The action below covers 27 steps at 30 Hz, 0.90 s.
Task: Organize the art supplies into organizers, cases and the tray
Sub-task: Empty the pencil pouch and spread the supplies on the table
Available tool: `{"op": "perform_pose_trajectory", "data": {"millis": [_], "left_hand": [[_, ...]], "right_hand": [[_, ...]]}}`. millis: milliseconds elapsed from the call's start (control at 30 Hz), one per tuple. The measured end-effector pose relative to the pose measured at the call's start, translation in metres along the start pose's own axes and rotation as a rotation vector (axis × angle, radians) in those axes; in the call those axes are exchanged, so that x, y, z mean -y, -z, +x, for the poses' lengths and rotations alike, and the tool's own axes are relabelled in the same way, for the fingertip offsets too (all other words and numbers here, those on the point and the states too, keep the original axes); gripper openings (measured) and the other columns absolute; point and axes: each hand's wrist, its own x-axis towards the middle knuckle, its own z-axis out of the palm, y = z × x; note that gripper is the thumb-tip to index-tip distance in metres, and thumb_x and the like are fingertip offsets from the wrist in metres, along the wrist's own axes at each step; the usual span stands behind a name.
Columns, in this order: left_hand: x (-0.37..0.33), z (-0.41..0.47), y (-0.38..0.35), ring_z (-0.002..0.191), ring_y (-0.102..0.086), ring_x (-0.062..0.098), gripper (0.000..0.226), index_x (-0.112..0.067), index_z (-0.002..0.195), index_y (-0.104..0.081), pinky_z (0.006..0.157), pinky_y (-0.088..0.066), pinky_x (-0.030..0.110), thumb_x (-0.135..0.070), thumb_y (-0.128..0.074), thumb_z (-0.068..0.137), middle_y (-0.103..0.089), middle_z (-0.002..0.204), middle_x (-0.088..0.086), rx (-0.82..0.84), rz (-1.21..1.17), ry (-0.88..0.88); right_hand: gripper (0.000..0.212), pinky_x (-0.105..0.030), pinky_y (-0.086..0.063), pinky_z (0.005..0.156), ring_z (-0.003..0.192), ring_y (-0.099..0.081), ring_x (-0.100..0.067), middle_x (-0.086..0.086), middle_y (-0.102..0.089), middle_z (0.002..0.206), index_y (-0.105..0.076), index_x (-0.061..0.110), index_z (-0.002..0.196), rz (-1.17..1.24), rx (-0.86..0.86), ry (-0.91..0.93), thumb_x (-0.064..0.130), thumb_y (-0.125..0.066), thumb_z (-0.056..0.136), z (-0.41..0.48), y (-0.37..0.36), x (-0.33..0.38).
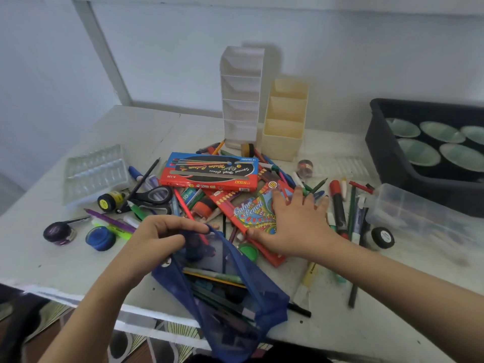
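- Lying at the near edge of the white table (pixel 392 323), partly over it: a blue mesh pencil pouch (pixel 230 292), mouth gaping, pens and pencils showing through the mesh.
- Pinching the pouch's top rim: left hand (pixel 159 239), thumb and forefinger closed on the blue edge, other fingers curled loosely.
- Resting flat on the "Color Pencil" box (pixel 251 213): right hand (pixel 296 224), fingers spread wide and open, thumb at the box's near side, gripping nothing.
- Lying just beyond that box: a red-and-blue water colour box (pixel 209 171), on top of the heap of loose pens and pencils.
- Sitting left of the heap: black-handled scissors (pixel 154 199), a blue paint jar (pixel 100 238) and a clear plastic tray (pixel 97 171).
- Standing upright at the back, side by side: a white tiered organizer (pixel 242 95) and a cream organizer (pixel 284 121).
- Sitting at far right: a dark bin (pixel 387 153) holding pale green bowls.
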Motion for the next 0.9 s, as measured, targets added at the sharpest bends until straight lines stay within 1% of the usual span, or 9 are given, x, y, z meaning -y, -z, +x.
{"op": "perform_pose_trajectory", "data": {"millis": [67,167,300,400,533,600,667,800,900], "left_hand": [[0.002,0.001,0.002,0.078,-0.056,0.041,0.046,-0.029,0.082,-0.077,0.067,-0.038,0.037,-0.008,-0.045,0.058,-0.075,0.086,0.006,0.010,0.022,0.004],[0.000,0.001,0.004,0.058,-0.048,0.024,0.044,-0.029,0.079,-0.078,0.047,-0.033,0.018,-0.007,-0.046,0.059,-0.074,0.080,0.004,0.014,0.034,-0.010],[0.000,0.002,0.005,0.041,-0.041,0.005,0.043,-0.016,0.081,-0.077,0.039,-0.029,0.011,0.014,-0.047,0.078,-0.072,0.069,0.001,0.020,0.023,-0.004],[0.001,0.003,0.006,0.056,-0.052,0.017,0.038,-0.024,0.079,-0.078,0.050,-0.038,0.019,-0.001,-0.050,0.068,-0.074,0.079,0.003,0.047,0.025,-0.006],[0.004,0.005,0.009,0.062,-0.060,0.019,0.041,-0.028,0.080,-0.078,0.051,-0.039,0.021,-0.006,-0.048,0.064,-0.075,0.082,0.004,0.047,0.022,-0.009],[0.004,0.006,0.008,0.071,-0.066,0.016,0.038,-0.022,0.080,-0.078,0.055,-0.044,0.019,-0.004,-0.048,0.065,-0.075,0.082,0.005,0.044,-0.002,-0.020],[0.005,0.007,0.008,0.065,-0.066,0.006,0.041,-0.016,0.076,-0.078,0.050,-0.044,0.011,0.012,-0.048,0.076,-0.074,0.077,0.003,0.000,-0.035,-0.030],[0.008,0.007,0.007,0.078,-0.069,0.008,0.043,-0.026,0.071,-0.079,0.064,-0.053,0.014,0.004,-0.048,0.071,-0.075,0.080,0.001,-0.060,-0.091,-0.070],[0.009,0.007,0.008,0.081,-0.070,0.012,0.041,-0.024,0.072,-0.079,0.064,-0.053,0.015,-0.002,-0.045,0.062,-0.075,0.082,0.004,-0.096,-0.155,-0.063]], "right_hand": [[0.112,-0.065,0.004,0.109,0.140,-0.004,-0.048,-0.027,0.000,0.154,0.004,0.018,0.150,-0.001,0.015,-0.015,0.088,-0.031,0.069,0.001,-0.001,0.004],[0.126,-0.066,0.007,0.106,0.140,0.003,-0.050,-0.027,0.008,0.154,0.009,0.018,0.149,-0.006,0.065,-0.028,0.092,-0.039,0.060,0.002,-0.001,0.007],[0.129,-0.067,0.003,0.108,0.140,-0.004,-0.048,-0.026,0.002,0.154,0.004,0.018,0.149,-0.028,0.079,-0.023,0.090,-0.048,0.056,0.003,0.007,0.009],[0.124,-0.065,-0.002,0.110,0.138,-0.014,-0.044,-0.023,-0.012,0.151,-0.004,0.021,0.149,-0.018,0.069,-0.002,0.084,-0.056,0.056,0.001,0.017,0.004],[0.112,-0.055,-0.015,0.111,0.129,-0.033,-0.034,-0.013,-0.031,0.142,-0.016,0.032,0.144,-0.007,0.027,0.050,0.079,-0.061,0.053,-0.003,0.045,-0.009],[0.105,-0.040,-0.032,0.099,0.110,-0.044,-0.025,-0.005,-0.043,0.130,-0.022,0.036,0.140,0.026,0.045,0.065,0.079,-0.063,0.053,-0.006,0.070,-0.017],[0.101,-0.029,-0.040,0.082,0.091,-0.048,-0.016,0.000,-0.047,0.114,-0.026,0.035,0.139,0.075,0.069,0.056,0.076,-0.065,0.056,-0.008,0.095,-0.028],[0.098,-0.022,-0.044,0.062,0.075,-0.054,-0.009,0.000,-0.048,0.107,-0.024,0.030,0.143,0.197,0.000,-0.015,0.065,-0.068,0.062,0.000,0.123,-0.049],[0.097,-0.027,-0.047,0.065,0.077,-0.059,-0.015,-0.003,-0.051,0.108,-0.025,0.026,0.142,0.305,-0.069,-0.083,0.060,-0.071,0.063,0.012,0.125,-0.060]]}}
